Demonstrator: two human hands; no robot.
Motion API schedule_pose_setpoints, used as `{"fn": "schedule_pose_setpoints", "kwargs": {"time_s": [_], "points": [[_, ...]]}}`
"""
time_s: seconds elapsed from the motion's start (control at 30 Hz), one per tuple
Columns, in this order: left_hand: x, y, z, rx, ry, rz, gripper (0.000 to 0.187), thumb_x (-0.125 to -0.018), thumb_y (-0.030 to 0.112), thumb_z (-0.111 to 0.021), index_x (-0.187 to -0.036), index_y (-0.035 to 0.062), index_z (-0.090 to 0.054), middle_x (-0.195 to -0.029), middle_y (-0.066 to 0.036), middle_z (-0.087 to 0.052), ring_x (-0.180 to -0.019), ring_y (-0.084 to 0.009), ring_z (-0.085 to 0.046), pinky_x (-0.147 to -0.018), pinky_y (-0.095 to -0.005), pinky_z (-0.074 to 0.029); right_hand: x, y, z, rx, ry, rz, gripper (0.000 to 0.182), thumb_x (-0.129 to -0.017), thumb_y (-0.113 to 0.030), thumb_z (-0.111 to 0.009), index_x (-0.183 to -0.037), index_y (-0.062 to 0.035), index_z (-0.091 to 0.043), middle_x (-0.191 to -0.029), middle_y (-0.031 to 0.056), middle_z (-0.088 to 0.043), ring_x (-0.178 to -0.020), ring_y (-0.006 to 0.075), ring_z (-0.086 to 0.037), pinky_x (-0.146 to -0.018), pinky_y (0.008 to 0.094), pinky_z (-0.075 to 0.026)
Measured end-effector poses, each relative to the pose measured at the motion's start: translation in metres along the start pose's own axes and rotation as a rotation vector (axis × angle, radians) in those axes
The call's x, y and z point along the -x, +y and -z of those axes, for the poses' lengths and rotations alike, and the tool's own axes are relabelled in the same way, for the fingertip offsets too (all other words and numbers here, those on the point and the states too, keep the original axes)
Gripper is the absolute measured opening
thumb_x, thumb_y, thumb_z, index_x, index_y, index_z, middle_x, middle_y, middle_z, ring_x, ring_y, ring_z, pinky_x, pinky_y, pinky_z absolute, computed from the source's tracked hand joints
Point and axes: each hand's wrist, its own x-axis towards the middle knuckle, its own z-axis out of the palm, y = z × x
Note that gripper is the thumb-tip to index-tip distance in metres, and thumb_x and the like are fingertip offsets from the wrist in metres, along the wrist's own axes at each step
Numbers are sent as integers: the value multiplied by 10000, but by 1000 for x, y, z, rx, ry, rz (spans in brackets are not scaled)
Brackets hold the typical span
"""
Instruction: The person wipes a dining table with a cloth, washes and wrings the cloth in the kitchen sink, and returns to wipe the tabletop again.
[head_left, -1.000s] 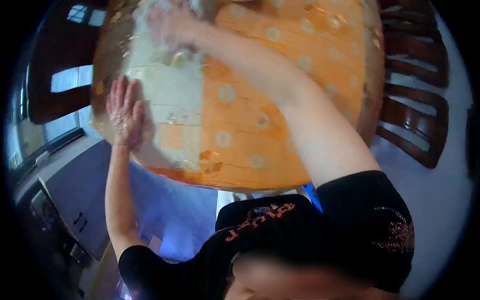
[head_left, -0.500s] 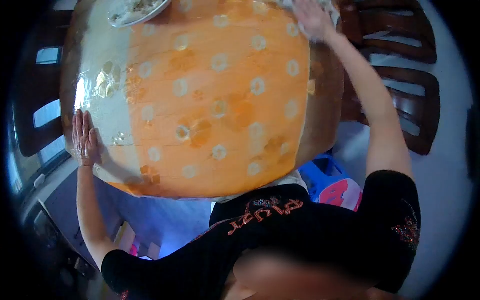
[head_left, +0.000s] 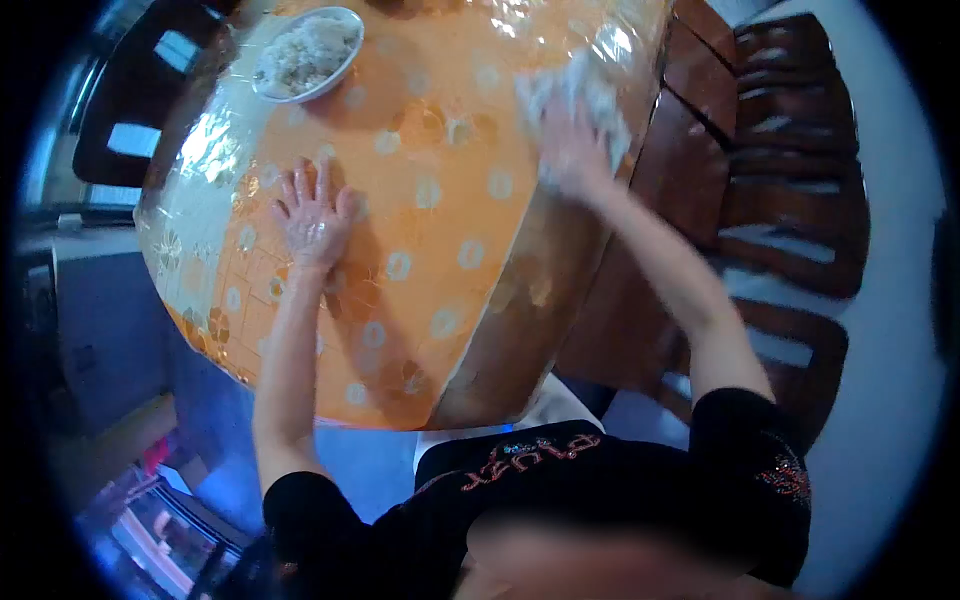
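Observation:
My left hand (head_left: 315, 222) hovers over or rests on the orange patterned tablecloth (head_left: 430, 225), its fingers spread and nothing in it. At the upper right, my right hand (head_left: 573, 150) lies on a crumpled pale cloth (head_left: 600, 95), pressing it against the table; its fingers point forward over the cloth and are partly blurred. Beyond my left hand, toward the far left, stands a white bowl (head_left: 347, 75) of white, rice-like food. The table cover looks glossy, with bright reflections on its left side.
Dark wooden chairs (head_left: 790, 170) line the right side of the table. Another dark chair (head_left: 125, 110) stands at the upper left. The near table edge lies close to my body, in a black top (head_left: 600, 490).
The view has shifted and turned. My left hand has left the table's left edge and is further in, fingers now spread. The bowl shows fully, and the cloth under my right hand shows more.

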Motion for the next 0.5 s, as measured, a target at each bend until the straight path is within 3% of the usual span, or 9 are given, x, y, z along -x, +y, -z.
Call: {"fn": "schedule_pose_setpoints", "kwargs": {"time_s": [0.07, 0.2, 0.23, 0.33, 0.43, 0.5], "points": [[5, 13, 9, -32, 13, 61, 547, -869, 471, -388, -1351, 214, -349, -1436, -124, -228, -1324, -353, -181, -1019, -578, -150, 68, -53, -15, -51, 13, 176, 574, -784, -288, -491, -1303, -73, -369, -1380, 272, -221, -1286, 442, -178, -992, 610, -203], [4, 7, 8, -18, 6, 53, 550, -867, 467, -396, -1356, 222, -339, -1445, -104, -215, -1331, -332, -173, -1025, -567, -153, 170, -132, 0, -263, -326, 901, 585, -850, -368, -414, -1371, -143, -273, -1466, 59, -169, -1344, 357, -100, -1084, 512, -64], [5, 7, 7, -31, -19, 58, 548, -867, 463, -398, -1355, 221, -341, -1446, -101, -214, -1332, -326, -173, -1026, -564, -153, 161, -125, -9, -247, -290, 993, 575, -860, -363, -395, -1375, -146, -261, -1464, 63, -173, -1345, 343, -113, -1089, 498, -66], [7, 5, -3, -24, 26, 23, 540, -867, 448, -407, -1355, 226, -343, -1447, -95, -216, -1336, -315, -168, -1031, -557, -145, 97, -87, -36, -146, -79, 1136, 534, -886, -335, -348, -1375, -138, -259, -1454, 75, -199, -1340, 297, -166, -1096, 448, -100], [6, 11, 5, 20, -5, 46, 536, -868, 440, -412, -1352, 221, -350, -1445, -94, -223, -1337, -311, -164, -1045, -534, -132, -45, -32, -14, 29, 153, 1033, 492, -892, -278, -353, -1350, -102, -311, -1431, 92, -250, -1314, 267, -246, -1076, 396, -197], [2, 14, 16, 32, -57, 65, 539, -867, 439, -416, -1350, 206, -356, -1446, -93, -223, -1339, -310, -158, -1056, -512, -123, -143, 10, -23, 86, 97, 987, 492, -878, -232, -399, -1341, -83, -323, -1416, 107, -276, -1289, 278, -295, -1040, 385, -277]]}}
